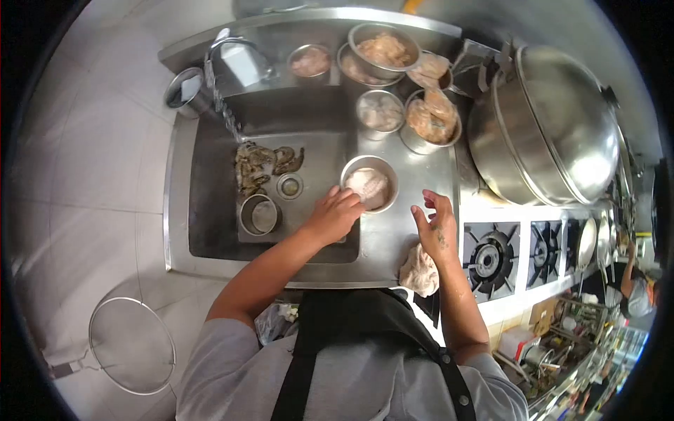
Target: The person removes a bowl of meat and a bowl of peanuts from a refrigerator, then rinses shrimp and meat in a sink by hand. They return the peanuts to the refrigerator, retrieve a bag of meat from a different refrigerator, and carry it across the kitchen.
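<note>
My left hand is at the near left rim of a round metal bowl, its fingers bent over the edge. Pale pinkish food, perhaps raw meat, lies in that bowl. The bowl stands on the steel counter just right of the sink. To the right of it, my right hand hovers above the counter, thumb and fingers apart and nothing between them. A crumpled beige cloth lies below my right wrist, by the counter's front edge.
The sink contains dark shrimp-like pieces and a metal cup; water runs in. Several bowls of raw meat crowd the back. A large domed steel pot and gas burners stand right. Another person is far right.
</note>
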A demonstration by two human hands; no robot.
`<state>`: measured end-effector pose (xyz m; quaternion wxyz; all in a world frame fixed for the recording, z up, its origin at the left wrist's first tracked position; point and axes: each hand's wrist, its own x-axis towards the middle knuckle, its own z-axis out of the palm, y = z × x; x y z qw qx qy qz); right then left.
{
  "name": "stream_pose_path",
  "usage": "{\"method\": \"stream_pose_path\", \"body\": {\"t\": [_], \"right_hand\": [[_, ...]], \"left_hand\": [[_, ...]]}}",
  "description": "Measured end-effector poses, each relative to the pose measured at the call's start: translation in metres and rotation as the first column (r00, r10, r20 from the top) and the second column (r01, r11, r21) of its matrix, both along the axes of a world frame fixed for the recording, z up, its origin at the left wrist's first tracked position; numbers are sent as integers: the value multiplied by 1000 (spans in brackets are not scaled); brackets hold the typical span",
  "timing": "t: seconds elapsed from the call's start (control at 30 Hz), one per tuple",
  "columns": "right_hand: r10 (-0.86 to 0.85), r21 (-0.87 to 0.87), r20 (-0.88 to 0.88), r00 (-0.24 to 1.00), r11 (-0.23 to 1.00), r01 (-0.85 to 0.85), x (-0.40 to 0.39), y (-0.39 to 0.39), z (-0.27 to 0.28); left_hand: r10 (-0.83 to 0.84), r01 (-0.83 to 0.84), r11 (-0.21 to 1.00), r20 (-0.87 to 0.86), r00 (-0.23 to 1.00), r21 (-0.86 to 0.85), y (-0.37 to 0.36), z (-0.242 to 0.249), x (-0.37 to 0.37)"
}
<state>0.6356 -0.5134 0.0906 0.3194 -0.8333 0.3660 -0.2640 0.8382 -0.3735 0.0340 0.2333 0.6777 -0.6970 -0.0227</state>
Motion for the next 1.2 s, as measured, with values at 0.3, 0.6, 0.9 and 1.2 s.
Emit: {"method": "stream_pose_path", "body": {"t": [0.3, 0.6, 0.9, 1.2], "right_hand": [[-137, 151, -158, 978, 975, 162, -67, 16, -31], [-267, 868, -36, 963, 469, 162, 0, 9, -63], [-140, 711, 42, 989, 700, 68, 69, 4, -70], [-74, 768, 127, 989, 639, -51, 135, 0, -51]], "left_hand": [[-63, 78, 996, -279, 958, 43, -73, 33, -33], [115, -116, 880, 29, 993, 462, -139, -29, -65], [354, -74, 797, -366, 860, 599, -111, 8, 11], [210, -169, 974, -315, 926, 153, -65, 23, 75]]}}
